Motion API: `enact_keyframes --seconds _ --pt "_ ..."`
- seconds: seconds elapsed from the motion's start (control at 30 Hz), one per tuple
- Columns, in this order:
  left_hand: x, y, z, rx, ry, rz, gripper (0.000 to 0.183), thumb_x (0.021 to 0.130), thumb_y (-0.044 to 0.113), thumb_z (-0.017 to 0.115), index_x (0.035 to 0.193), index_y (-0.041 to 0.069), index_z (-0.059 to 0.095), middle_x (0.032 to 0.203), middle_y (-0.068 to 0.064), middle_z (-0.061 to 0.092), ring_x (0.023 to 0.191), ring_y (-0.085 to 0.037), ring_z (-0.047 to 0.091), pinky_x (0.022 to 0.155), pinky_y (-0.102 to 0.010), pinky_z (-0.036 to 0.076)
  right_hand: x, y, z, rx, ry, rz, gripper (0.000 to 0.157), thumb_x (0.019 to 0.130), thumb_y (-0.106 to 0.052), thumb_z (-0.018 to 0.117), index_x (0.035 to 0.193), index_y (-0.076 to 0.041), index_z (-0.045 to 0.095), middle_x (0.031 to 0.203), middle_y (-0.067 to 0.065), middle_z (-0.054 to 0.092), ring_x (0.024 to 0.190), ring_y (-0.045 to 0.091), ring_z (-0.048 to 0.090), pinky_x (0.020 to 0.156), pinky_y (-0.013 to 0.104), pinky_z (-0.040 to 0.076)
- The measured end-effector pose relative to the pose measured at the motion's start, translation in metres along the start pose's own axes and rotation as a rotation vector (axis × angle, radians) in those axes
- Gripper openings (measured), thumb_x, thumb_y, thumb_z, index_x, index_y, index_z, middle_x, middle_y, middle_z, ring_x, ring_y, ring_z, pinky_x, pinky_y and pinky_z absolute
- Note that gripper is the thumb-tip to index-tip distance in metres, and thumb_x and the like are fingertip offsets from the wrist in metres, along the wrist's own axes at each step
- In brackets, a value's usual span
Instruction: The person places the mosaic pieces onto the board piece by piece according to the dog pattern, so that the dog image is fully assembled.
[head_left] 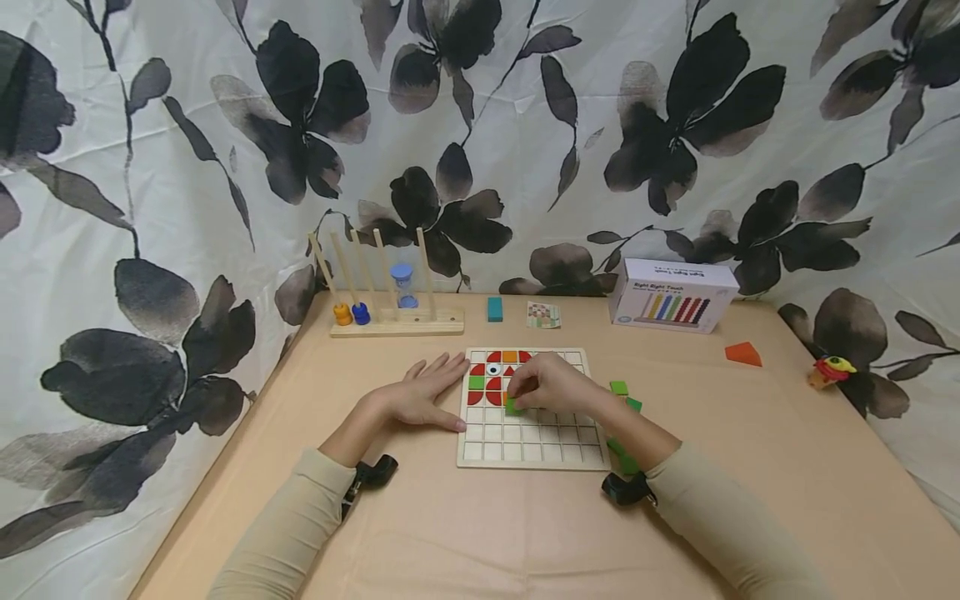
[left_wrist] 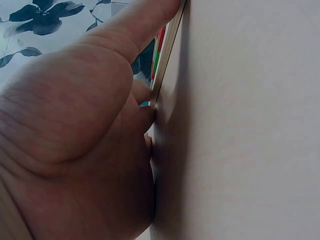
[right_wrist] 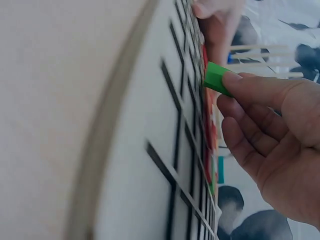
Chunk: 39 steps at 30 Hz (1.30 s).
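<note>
A white gridded board (head_left: pixel 532 454) lies on the table, its upper left squares filled with red, green and orange tiles (head_left: pixel 493 383). My right hand (head_left: pixel 555 385) pinches a green square tile (right_wrist: pixel 216 78) between thumb and forefinger, just over the grid. In the right wrist view the other fingers of that hand curl loosely beneath. My left hand (head_left: pixel 423 393) lies with fingers extended along the board's left edge, the thumb touching its lower left side. In the left wrist view the thumb and palm (left_wrist: pixel 65 110) cover most of the board.
Loose green tiles (head_left: pixel 618 387) lie right of the board, partly under my right forearm. Behind stand a wooden peg rack (head_left: pixel 397 325), a blue sand timer (head_left: pixel 403 283), a teal block (head_left: pixel 495 309), a pattern card (head_left: pixel 543 315) and a white box (head_left: pixel 673 296). An orange piece (head_left: pixel 743 354) and a toy bird (head_left: pixel 831 371) sit at right.
</note>
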<state>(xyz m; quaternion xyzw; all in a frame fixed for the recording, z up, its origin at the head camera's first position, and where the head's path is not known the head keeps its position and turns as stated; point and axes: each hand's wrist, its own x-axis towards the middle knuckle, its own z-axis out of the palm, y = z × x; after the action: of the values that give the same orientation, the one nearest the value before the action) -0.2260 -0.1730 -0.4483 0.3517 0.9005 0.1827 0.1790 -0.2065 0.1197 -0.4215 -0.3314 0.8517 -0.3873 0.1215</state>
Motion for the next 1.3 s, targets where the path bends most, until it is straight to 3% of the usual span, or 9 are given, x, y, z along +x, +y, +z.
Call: enact_keyframes --seconds 0.13,0.4,0.5,0.63,0.77,0.9,1.1,1.3 --pt "0.0 0.0 0.001 -0.005 0.0 0.0 0.111 0.076 0.071 0.062 0.156 0.017 0.007 0.162 -0.002 -0.002 0.147 -0.028 -0.007 0.113 -0.057 -0.004 0.0 -0.003 0.009 -0.063 -0.031 -0.011 0.01 0.079 -0.009 0.079 0.087 -0.013 0.076 0.083 -0.005 0.072 0.072 0.008 0.062 0.065 0.025 0.053" --pt "0.0 -0.001 0.003 -0.011 0.004 -0.006 0.111 0.076 0.07 0.063 0.156 0.018 0.006 0.162 -0.002 -0.002 0.147 -0.027 -0.007 0.113 -0.056 -0.005 -0.003 -0.007 0.016 -0.303 -0.04 -0.047 0.01 0.082 -0.013 0.077 0.09 -0.018 0.077 0.083 -0.012 0.067 0.075 0.003 0.058 0.069 0.023 0.05" --pt "0.001 -0.002 0.004 -0.013 0.004 -0.008 0.111 0.076 0.071 0.062 0.156 0.018 0.006 0.162 -0.001 -0.002 0.148 -0.027 -0.007 0.113 -0.056 -0.005 -0.009 -0.005 0.008 -0.274 -0.046 -0.06 0.013 0.084 -0.014 0.075 0.096 -0.018 0.077 0.088 -0.011 0.068 0.078 0.006 0.058 0.07 0.024 0.05" --pt "0.001 -0.002 0.003 -0.006 0.006 -0.002 0.112 0.075 0.071 0.063 0.156 0.019 0.006 0.162 -0.001 -0.002 0.148 -0.027 -0.007 0.114 -0.056 -0.005 -0.033 0.0 -0.023 -0.183 -0.014 -0.051 0.021 0.087 -0.016 0.073 0.107 -0.022 0.074 0.103 -0.004 0.068 0.089 0.017 0.058 0.074 0.03 0.051" --pt "0.0 -0.001 0.002 -0.002 0.006 0.002 0.112 0.075 0.071 0.063 0.156 0.019 0.006 0.162 -0.002 -0.002 0.147 -0.027 -0.006 0.114 -0.056 -0.004 -0.064 0.014 -0.056 -0.132 0.064 0.022 0.025 0.087 -0.014 0.071 0.107 -0.029 0.072 0.109 -0.002 0.067 0.094 0.019 0.057 0.078 0.032 0.051" --pt "0.0 -0.001 0.002 -0.005 0.007 0.0 0.111 0.076 0.07 0.064 0.156 0.018 0.007 0.162 -0.003 -0.001 0.148 -0.028 -0.006 0.113 -0.057 -0.004 -0.091 0.034 -0.076 -0.137 0.065 0.09 0.025 0.084 -0.009 0.074 0.105 -0.024 0.073 0.107 -0.004 0.067 0.092 0.02 0.057 0.077 0.032 0.051" --pt "0.0 0.0 0.001 -0.011 0.007 -0.007 0.111 0.075 0.07 0.064 0.156 0.019 0.008 0.162 -0.002 -0.001 0.148 -0.028 -0.005 0.113 -0.057 -0.004 -0.114 0.059 -0.08 -0.16 -0.038 0.194 0.029 0.082 -0.005 0.075 0.103 -0.024 0.075 0.106 -0.007 0.066 0.098 0.02 0.055 0.084 0.037 0.049" --pt "0.001 0.001 0.001 -0.006 0.004 -0.018 0.111 0.075 0.071 0.063 0.156 0.02 0.007 0.162 0.0 -0.002 0.148 -0.027 -0.006 0.114 -0.057 -0.004 -0.12 0.067 -0.075 -0.206 -0.057 0.225 0.032 0.081 -0.002 0.074 0.105 -0.024 0.074 0.107 -0.008 0.064 0.102 0.018 0.054 0.093 0.041 0.048"
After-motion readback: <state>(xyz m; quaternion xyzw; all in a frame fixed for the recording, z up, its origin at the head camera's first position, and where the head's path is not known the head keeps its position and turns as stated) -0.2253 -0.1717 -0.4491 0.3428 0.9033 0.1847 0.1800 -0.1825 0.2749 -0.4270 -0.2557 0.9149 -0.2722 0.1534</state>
